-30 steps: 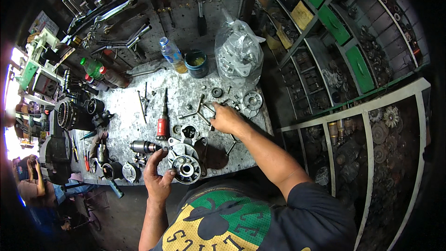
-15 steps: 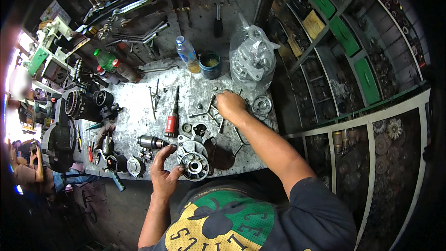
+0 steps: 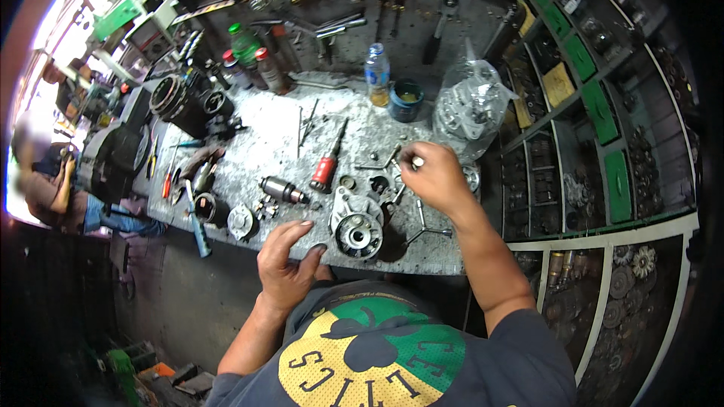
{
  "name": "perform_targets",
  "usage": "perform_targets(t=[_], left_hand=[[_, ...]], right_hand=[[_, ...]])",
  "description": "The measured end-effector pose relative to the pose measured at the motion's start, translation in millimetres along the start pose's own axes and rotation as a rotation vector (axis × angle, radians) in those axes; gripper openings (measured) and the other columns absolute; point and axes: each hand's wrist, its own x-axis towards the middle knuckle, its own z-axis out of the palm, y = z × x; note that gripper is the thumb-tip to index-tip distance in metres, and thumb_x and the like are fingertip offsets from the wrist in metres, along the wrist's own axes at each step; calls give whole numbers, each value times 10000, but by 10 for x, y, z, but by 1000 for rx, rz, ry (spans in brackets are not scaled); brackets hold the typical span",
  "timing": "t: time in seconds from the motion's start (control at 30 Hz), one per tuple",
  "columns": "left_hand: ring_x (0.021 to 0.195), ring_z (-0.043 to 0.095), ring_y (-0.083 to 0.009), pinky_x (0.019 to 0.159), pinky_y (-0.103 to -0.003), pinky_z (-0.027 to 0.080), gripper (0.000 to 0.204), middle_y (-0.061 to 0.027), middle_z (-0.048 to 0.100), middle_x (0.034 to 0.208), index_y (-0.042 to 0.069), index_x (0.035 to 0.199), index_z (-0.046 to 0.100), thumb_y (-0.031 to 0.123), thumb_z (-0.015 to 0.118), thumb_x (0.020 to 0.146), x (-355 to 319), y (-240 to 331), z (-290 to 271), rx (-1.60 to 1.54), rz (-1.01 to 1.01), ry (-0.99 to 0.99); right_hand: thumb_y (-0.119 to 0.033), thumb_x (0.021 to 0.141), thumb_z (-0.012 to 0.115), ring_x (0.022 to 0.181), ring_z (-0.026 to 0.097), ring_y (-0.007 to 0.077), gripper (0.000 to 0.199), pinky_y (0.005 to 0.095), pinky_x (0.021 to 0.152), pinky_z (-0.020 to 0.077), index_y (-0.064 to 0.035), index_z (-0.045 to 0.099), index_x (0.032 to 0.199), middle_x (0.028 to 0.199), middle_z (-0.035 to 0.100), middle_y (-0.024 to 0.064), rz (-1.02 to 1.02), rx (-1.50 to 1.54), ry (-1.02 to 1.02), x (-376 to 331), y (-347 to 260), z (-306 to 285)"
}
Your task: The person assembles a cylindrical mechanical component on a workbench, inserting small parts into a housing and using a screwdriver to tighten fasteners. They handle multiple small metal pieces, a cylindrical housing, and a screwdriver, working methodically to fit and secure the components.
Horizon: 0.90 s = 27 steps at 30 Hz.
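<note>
My left hand (image 3: 285,265) is open at the bench's front edge, thumb and fingers apart, beside a silver cast-metal housing (image 3: 357,224) with a round ribbed end. Nothing shows between those fingers. Over the bench to the right of the housing, my right hand (image 3: 437,175) is closed in a pinch. A small pale spot shows at its fingertips; I cannot make out what it is. Beneath and beside this hand lie metal Y-shaped wrenches (image 3: 422,226). A red-handled screwdriver (image 3: 324,172) and a dark cylindrical metal part (image 3: 283,190) rest left of the housing.
A plastic bottle (image 3: 377,75), a blue tub (image 3: 406,101) and a bagged metal casting (image 3: 472,105) stand at the back. A hammer (image 3: 199,234) overhangs the bench's front edge. Shelves with green drawers (image 3: 617,185) rise on the right. Another person (image 3: 56,173) is far left.
My left hand has come away from the housing. My right hand has drawn back from the wrenches toward me, still pinched. The whole view has swung left.
</note>
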Motion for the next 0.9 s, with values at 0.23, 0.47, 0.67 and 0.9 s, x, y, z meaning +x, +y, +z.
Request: perform_targets(t=[0.23,0.47,0.67,0.9], left_hand=[[983,789,-362,846,-436,622,368,-171,803,1110,38,1187,780,7,885,836,423,361,208,-53,253,-20],[879,788,-327,763,-414,614,214,-136,796,991,40,1073,776,-34,837,881,379,384,190,-80,178,-5],[886,779,-346,767,-420,608,195,-131,790,996,44,1050,752,-7,841,884,276,294,126,-54,184,-8],[940,779,-339,832,-411,619,309,-130,793,1057,55,1142,767,38,880,855,169,114,35,-62,128,-19]], right_hand=[[74,859,765,795,731,157,138,309,722,582,21,760,987,908,766,90,-218,365,-173,-490,-1209,-101],[57,884,792,857,748,157,151,308,759,591,31,777,1032,946,784,105,-104,328,-107,-577,-1269,28],[-2,930,808,882,782,201,150,326,767,605,34,803,1076,967,803,137,-12,310,-138,-651,-1368,87],[-91,890,819,808,764,291,156,395,730,607,-13,813,1026,903,748,120,-170,-76,-249,-529,-1226,217]])
